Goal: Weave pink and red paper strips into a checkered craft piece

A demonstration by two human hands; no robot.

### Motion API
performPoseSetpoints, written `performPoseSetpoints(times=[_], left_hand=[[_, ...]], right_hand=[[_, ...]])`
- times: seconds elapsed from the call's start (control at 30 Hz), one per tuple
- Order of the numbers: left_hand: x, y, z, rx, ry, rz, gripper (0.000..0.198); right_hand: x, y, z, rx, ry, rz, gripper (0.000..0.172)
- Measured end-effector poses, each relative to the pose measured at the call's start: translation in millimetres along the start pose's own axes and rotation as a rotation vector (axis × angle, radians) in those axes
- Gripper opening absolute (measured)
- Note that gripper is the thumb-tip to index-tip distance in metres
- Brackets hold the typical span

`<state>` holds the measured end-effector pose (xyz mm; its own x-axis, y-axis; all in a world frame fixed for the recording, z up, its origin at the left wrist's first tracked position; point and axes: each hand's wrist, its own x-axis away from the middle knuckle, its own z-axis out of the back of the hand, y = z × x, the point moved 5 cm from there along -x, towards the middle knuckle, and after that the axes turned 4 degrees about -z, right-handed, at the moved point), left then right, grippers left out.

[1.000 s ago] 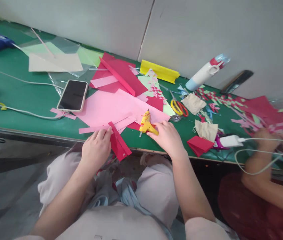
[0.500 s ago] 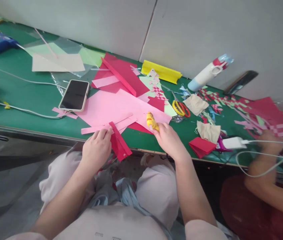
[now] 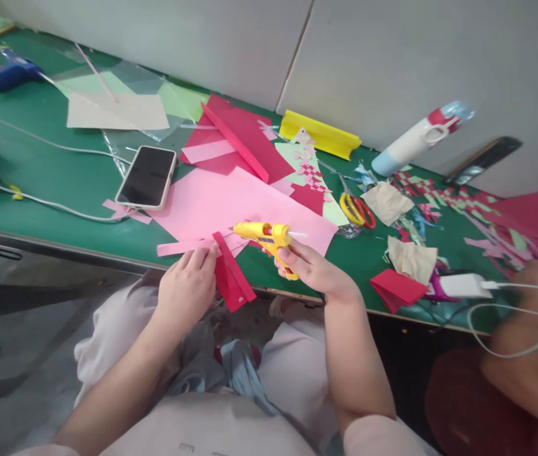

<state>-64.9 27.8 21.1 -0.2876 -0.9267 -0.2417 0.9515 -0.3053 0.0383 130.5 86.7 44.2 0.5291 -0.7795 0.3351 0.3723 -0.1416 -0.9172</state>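
Observation:
Near the table's front edge my left hand (image 3: 188, 278) is closed on the upper end of a folded red paper piece (image 3: 233, 278), which hangs partly over the edge. My right hand (image 3: 314, 269) grips a yellow hot glue gun (image 3: 264, 235) by its handle. The gun's nozzle points left, a little above and beside the red paper's top end. A clear glue stick pokes out of its back. Pink paper strips (image 3: 181, 247) lie by my left fingertips, and a large pink paper sheet (image 3: 250, 196) spreads behind both hands.
A phone (image 3: 148, 177) lies at left, with white cables around it. Scissors (image 3: 357, 210), cloth pouches (image 3: 387, 202) and a bottle (image 3: 421, 139) stand or lie to the right. A blue glue gun (image 3: 12, 71) rests far left. A co-worker's blurred arm (image 3: 520, 335) reaches in at right.
My right hand has turned the glue gun, so its nozzle now faces left toward the red paper. My left hand keeps its hold with little movement. The view has shifted slightly.

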Motion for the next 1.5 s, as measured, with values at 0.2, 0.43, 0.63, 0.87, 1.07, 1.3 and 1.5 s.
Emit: performPoseSetpoints(times=[0.2,0.43,0.63,0.87,1.07,1.3,1.5], left_hand=[[1.0,1.1,0.9,0.013,0.013,-0.015,0.043],[3.4,-0.3,-1.8,0.037,-0.01,0.011,0.045],[3.4,0.2,-1.6,0.057,-0.013,0.011,0.046],[3.9,1.2,-1.1,0.046,-0.007,0.002,0.046],[4.5,0.6,-2.2,0.053,-0.014,0.007,0.046],[3.3,2.1,-0.4,0.045,-0.003,-0.006,0.045],[4.1,1.4,1.6,0.026,0.021,-0.017,0.045]], right_hand=[[-5.6,5.8,-1.8,-0.058,-0.028,-0.053,0.048],[-7.0,5.7,-3.6,0.042,0.015,-0.053,0.05],[-10.3,12.0,-6.7,0.105,0.003,-0.049,0.047],[-11.3,8.4,-7.6,0.139,-0.019,-0.034,0.045],[-11.4,7.1,-7.7,0.197,-0.033,-0.032,0.044],[-11.7,2.2,-8.4,0.226,-0.03,0.034,0.039],[-11.9,-1.3,-9.4,0.25,-0.039,0.073,0.041]])
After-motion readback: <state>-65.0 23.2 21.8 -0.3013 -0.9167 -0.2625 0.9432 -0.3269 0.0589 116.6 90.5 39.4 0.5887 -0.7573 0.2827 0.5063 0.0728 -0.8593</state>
